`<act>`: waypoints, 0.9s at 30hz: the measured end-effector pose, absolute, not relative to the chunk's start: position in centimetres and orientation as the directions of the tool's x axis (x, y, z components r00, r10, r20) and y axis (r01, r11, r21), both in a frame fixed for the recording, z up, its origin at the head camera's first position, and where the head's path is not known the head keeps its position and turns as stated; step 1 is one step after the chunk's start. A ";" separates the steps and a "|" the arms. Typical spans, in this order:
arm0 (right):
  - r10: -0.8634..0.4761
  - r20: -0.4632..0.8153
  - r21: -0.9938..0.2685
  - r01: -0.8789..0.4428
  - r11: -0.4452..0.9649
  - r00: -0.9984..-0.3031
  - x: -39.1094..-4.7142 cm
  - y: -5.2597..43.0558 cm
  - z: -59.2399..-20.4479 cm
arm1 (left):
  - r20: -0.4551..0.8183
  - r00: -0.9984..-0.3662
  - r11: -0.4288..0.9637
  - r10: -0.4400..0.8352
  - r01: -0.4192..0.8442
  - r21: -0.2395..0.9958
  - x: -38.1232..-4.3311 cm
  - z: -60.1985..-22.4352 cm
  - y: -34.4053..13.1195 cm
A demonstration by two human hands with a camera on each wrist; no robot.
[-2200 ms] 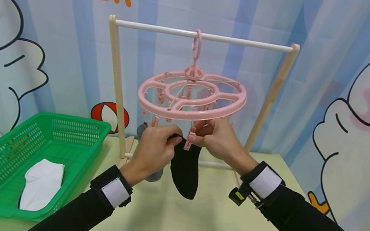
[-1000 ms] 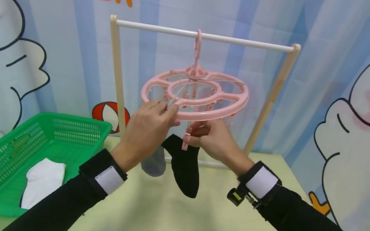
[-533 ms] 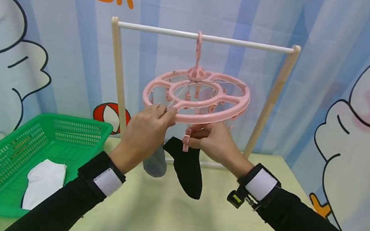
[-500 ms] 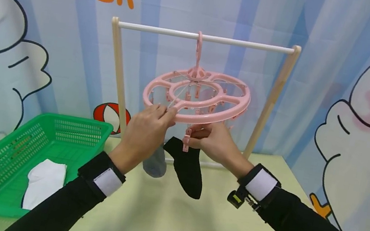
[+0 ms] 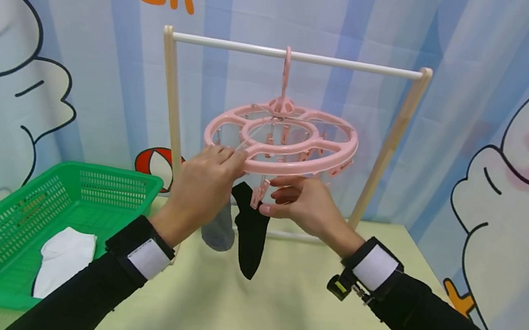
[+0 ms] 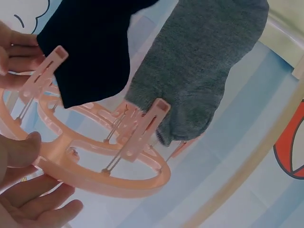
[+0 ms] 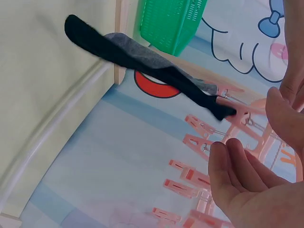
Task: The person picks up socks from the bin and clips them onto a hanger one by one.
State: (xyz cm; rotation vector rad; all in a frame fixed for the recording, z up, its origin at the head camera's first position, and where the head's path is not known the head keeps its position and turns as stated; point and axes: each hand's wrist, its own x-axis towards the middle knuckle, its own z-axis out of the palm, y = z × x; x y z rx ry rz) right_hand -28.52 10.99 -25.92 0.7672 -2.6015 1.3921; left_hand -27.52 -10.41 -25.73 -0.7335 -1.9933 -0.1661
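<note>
A round pink clip hanger point(image 5: 290, 168) hangs from the rack's white bar. My left hand point(image 5: 204, 187) grips its front rim, thumb on one side and fingers on the other in the left wrist view. A black sock point(image 5: 250, 238) dangles by its cuff from a pink clip point(image 5: 259, 194) under the rim. My right hand point(image 5: 310, 207) is just right of that clip, thumb and fingers parted and holding nothing. Behind the black sock hangs a grey sock point(image 6: 190, 66), pinched by another clip point(image 6: 145, 130); my left hand partly hides it in the head view.
The rack has wooden side posts point(image 5: 392, 145) and a white top bar point(image 5: 363, 66). On the left of the table point(image 5: 282, 318) stands a green basket point(image 5: 128, 236) with a white sock point(image 5: 64, 263) inside. Several unused clips point(image 7: 178, 187) hang under the hanger.
My left hand moved from the black sock's cuff up to the hanger rim. My right hand has let go of the clip, and the clip and black sock have swung left.
</note>
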 end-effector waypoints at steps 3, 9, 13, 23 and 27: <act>-0.367 0.306 -0.741 -0.462 0.487 -0.878 -28.6 11.1 -26.0 | 0.826 -0.384 0.819 0.412 0.553 -0.151 -27.4 -25.6 -10.7; -0.351 0.315 -0.744 -0.459 0.485 -0.882 -28.6 11.3 -26.1 | 0.831 -0.419 0.817 0.366 0.572 -0.071 -27.5 -25.8 -11.4; -0.338 0.327 -0.729 -0.463 0.503 -0.882 -28.7 11.3 -26.1 | 0.853 -0.401 0.787 0.335 0.617 -0.019 -27.9 -26.1 -11.9; -0.326 0.419 -0.679 -0.531 0.508 -0.848 -30.0 11.2 -26.3 | 0.889 -0.346 0.724 0.299 0.689 0.025 -28.3 -26.4 -12.6; -0.327 0.404 -0.709 -0.519 0.477 -0.854 -30.7 10.7 -26.5 | 0.895 -0.341 0.714 0.287 0.699 0.038 -28.4 -26.5 -12.6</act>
